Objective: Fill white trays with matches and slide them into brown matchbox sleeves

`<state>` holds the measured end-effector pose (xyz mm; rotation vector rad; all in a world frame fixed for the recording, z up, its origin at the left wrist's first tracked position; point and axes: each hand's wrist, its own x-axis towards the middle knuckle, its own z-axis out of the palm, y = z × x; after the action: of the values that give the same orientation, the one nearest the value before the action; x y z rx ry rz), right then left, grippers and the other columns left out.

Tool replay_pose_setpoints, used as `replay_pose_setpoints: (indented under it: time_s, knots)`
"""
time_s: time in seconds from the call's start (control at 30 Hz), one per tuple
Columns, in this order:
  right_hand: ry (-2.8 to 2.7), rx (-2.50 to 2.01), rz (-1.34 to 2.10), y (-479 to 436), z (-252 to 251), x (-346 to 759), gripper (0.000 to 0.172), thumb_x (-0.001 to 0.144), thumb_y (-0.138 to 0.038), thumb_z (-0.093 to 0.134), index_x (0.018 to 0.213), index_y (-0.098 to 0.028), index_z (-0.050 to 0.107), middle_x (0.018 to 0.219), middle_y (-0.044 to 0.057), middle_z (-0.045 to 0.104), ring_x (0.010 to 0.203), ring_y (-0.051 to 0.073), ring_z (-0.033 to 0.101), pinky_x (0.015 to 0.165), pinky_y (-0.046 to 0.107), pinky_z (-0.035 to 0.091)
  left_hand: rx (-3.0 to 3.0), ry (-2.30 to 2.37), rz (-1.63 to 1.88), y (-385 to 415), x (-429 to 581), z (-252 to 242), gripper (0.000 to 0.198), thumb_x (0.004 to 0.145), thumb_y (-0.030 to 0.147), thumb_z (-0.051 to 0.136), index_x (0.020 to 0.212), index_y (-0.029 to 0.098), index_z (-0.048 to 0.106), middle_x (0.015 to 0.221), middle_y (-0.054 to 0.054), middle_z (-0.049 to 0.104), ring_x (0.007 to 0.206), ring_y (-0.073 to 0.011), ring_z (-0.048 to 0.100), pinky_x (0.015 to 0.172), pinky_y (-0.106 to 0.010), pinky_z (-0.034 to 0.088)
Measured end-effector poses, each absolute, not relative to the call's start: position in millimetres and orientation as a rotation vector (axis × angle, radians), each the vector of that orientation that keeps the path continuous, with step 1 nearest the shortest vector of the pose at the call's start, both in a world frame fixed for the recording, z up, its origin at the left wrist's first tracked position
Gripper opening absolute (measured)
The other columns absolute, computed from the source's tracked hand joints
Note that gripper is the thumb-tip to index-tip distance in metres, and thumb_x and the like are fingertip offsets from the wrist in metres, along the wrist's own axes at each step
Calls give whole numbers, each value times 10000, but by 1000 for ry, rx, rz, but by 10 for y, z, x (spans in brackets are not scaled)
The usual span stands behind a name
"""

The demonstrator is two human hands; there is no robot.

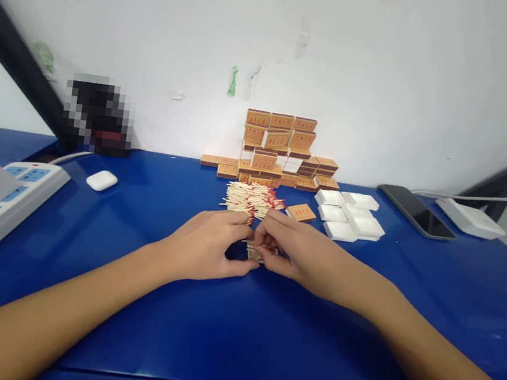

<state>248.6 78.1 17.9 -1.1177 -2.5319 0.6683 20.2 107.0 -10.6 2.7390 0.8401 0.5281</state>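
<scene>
A small white matchbox tray (250, 256) with matches (265, 250) in it lies on the blue table between my hands. Thumb and fingers of my left hand (213, 244) curve round the tray's left side and hold it. My right hand (286, 244) is closed over the tray, its fingers pinched at the matches; the exact grip is partly hidden. Just beyond my fingers spreads a heap of loose red-tipped matches (247, 198). Beside the heap rests an orange matchbox sleeve (301, 212).
Stacked orange matchboxes (279, 137) stand against the wall. To the right are several white trays (343, 215), a phone (416, 211) and a white flat device (470, 218). A power strip (44, 181) and a white earbud case (102, 181) lie on the left.
</scene>
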Motion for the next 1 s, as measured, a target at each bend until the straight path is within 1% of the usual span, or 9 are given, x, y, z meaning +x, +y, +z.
replay_pose_setpoints:
  time_s: [0.1,0.23,0.37,0.53,0.63,0.83,1.0]
  knots:
    - [-2524,-1145,623,799,202,2517,115,986,-157,610,942,-217,523,1016,22,620,785,142,565,669,278,433,2753,855,527,1067,203,-106,290,946,452,681,1052,192,754,884,-22,637,832,-193,652,705,-322,489]
    - [-2598,-1216,582,810,219,2544,113,950,-119,638,931,-203,565,1000,28,634,788,152,577,680,290,435,2758,852,517,1074,205,-100,294,952,457,681,1043,187,752,896,-19,640,843,-188,650,701,-317,481]
    - [-2607,-1234,575,795,225,2550,66,986,-155,614,938,-196,599,1005,34,651,802,156,596,701,299,444,2764,849,532,1077,209,-100,297,953,462,682,1015,180,746,890,-17,635,821,-179,634,683,-315,470]
    - [-2511,-1164,616,742,222,2518,74,979,-174,634,918,-211,618,958,11,674,790,146,592,672,280,435,2743,840,534,1068,206,-113,271,945,435,686,1025,186,756,890,-11,631,833,-182,641,706,-325,485]
    - [-2505,-1133,632,731,224,2502,67,998,-202,629,934,-212,644,969,11,685,812,145,601,703,283,447,2740,839,535,1068,204,-117,254,943,421,688,1020,189,757,876,-7,624,820,-179,638,701,-325,483]
    - [-2536,-1202,556,787,249,2571,83,1007,-230,619,956,-208,681,979,41,677,876,182,607,742,319,455,2761,843,548,1075,210,-108,305,953,479,685,1034,192,753,875,-10,623,803,-174,625,674,-315,464]
    - [-2584,-1208,636,797,209,2573,92,1014,-229,618,958,-212,688,990,25,667,833,156,617,724,307,456,2764,825,558,1074,208,-109,287,952,459,693,996,181,745,896,-18,642,831,-178,636,693,-311,471]
